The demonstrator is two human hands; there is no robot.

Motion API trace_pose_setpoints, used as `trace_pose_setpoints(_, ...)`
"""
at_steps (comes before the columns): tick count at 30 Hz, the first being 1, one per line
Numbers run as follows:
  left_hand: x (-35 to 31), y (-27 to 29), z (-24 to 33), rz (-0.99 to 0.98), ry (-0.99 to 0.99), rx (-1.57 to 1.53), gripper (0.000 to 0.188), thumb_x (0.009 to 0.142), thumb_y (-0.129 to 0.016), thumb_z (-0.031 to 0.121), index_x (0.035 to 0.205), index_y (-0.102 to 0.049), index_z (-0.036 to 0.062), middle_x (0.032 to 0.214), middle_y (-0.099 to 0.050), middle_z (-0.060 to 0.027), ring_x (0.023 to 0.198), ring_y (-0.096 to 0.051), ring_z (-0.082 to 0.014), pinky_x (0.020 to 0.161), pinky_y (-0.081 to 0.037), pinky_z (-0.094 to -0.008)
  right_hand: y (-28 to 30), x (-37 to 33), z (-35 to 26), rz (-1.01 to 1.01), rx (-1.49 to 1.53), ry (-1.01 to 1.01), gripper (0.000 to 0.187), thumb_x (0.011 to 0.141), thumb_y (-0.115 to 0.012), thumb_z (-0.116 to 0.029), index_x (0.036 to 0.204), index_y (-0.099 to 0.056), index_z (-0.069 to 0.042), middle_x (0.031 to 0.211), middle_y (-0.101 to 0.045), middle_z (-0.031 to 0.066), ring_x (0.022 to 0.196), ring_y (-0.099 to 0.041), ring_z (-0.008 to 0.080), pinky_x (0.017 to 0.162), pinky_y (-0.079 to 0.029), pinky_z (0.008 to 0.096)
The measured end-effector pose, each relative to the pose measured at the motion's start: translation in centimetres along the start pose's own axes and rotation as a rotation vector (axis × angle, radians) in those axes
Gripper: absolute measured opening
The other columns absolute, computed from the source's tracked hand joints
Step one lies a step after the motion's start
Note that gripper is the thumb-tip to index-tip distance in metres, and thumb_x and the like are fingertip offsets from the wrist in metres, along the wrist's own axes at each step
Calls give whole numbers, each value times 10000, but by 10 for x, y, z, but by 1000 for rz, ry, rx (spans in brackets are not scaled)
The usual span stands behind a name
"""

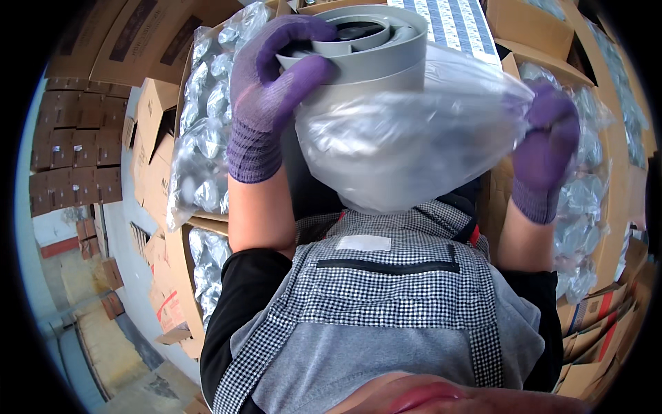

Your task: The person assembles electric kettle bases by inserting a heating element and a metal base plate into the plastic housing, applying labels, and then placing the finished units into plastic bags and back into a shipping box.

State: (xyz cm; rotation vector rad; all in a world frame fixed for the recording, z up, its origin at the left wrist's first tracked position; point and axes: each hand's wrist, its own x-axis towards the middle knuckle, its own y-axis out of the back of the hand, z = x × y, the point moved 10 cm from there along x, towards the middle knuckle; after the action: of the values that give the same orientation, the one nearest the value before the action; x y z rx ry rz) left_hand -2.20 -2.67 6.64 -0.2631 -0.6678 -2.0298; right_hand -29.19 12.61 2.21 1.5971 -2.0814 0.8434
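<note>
My left hand (pixel 272 83), in a purple knit glove, grips the rim of a grey plastic cylindrical part (pixel 383 52) held up in front of my chest. A clear plastic bag (pixel 407 148) covers the lower end of that part and hangs below it. My right hand (pixel 548 148), also in a purple glove, pinches the bag's right side and pulls it taut. Below the bag I see my checked apron over a grey shirt.
Open cardboard boxes (pixel 162 110) full of bagged grey parts (pixel 207 103) stand to my left and to my right (pixel 586 200). Flat stacked cartons (pixel 76 152) lie far left. A box with blue-and-white printed sheets (pixel 452 24) sits ahead.
</note>
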Motion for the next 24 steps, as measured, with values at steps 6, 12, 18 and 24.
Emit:
trace_pose_setpoints(6, 0, -3, 0, -11, -82, -79, 435, 671, -707, 157, 1058, -708, -43, 1102, -698, -128, 993, -652, -212, 926, -505, -327, -6, -22, 11, -39, -203, -50, 562, 812, -787, -549, 1015, -614, -54, 1088, -603, 128, 1004, -589, 221, 887, -467, 336)
trace_pose_setpoints(12, 1, -2, -8, -11, 11, -60, 410, 732, -687, 180, 1079, -709, -37, 1088, -698, -119, 999, -651, -197, 924, -501, -324, -125, -86, 4, -1032, -322, -102, 897, 689, -886, -560, 1336, -618, 0, 1381, -556, 239, 904, -683, 251, 800, -558, 377)
trace_pose_setpoints(18, 1, -1, -14, -5, 73, -72, 374, 795, -696, 200, 1090, -714, -29, 1031, -709, -88, 963, -650, -161, 899, -509, -308, -6, -95, 29, -510, 188, -473, 628, 887, -753, -480, 1247, -651, 25, 1328, -579, 237, 622, -471, -4, 614, -459, 210)
trace_pose_setpoints(24, 1, -11, 0, -39, 9, -65, 359, 785, -722, 196, 1068, -717, -25, 1007, -702, -76, 933, -644, -152, 877, -512, -299, -17, -35, -3, -93, -559, -316, 214, 962, -698, -198, 1062, -683, -9, 869, -637, 29, 702, -563, 98, 666, -465, 250)
